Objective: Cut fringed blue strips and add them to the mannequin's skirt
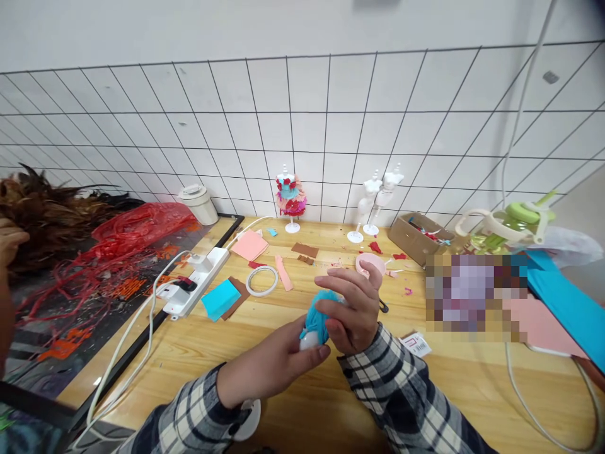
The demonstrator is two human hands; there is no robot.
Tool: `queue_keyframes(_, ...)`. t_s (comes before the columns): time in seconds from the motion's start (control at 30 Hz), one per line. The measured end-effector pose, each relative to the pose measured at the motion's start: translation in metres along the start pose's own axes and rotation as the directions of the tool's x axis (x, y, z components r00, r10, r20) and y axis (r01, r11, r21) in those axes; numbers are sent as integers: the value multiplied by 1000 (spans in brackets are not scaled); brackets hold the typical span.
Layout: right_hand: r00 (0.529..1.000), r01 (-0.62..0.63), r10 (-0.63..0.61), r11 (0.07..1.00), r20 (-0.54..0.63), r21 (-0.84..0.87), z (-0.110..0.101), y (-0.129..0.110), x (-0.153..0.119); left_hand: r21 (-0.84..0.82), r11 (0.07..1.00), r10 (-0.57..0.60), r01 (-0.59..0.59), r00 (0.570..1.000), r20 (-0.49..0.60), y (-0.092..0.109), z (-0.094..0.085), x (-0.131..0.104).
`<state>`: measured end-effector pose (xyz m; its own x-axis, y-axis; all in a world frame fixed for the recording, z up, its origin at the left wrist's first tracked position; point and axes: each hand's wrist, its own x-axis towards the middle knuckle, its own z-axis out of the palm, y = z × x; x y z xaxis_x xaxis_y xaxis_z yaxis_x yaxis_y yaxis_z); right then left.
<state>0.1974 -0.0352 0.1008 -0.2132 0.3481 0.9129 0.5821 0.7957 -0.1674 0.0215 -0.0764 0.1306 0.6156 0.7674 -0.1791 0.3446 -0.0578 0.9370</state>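
Near the middle of the head view, my left hand is wrapped round a small white form covered with gathered blue paper. My right hand rests on the blue paper from the right, its fingers curved and partly spread over it. Part of the white form shows between my left thumb and the paper. Below my left wrist, a white round base shows, partly hidden by the sleeve. Behind my hands stands a dress form in red, pink and blue ruffles.
Two white dress forms and a cardboard box stand at the back. A tape roll, blue paper square and power strip lie left. A green-lidded jug is right. Another person's hand shows far left.
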Motion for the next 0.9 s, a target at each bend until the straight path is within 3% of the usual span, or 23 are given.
queue_keyframes(0.13,998,-41,40,999,45,27,-1,-1,3,-104,992,-76,77,997,11,-1,1,3)
queue_keyframes(0.27,997,-78,75,989,22,128,-5,2,7,-351,891,-232,288,953,195,-7,-6,6)
queue_keyframes(0.37,990,-130,135,982,-26,135,-6,5,8,-501,793,-228,346,932,282,-11,-11,5)
queue_keyframes(0.43,996,-86,88,992,-17,94,-5,6,8,-552,751,-205,363,922,327,-12,-12,4)
queue_keyframes(0.57,1000,10,-10,1000,28,13,-3,8,8,-542,749,-201,382,910,364,-9,-12,1)
queue_keyframes(0.77,998,-21,21,1000,63,-2,-3,5,10,-406,824,-278,394,907,316,-2,-10,0)
queue_keyframes(0.9,996,-49,42,995,73,88,-2,10,9,-429,828,-258,361,925,280,-4,-11,2)
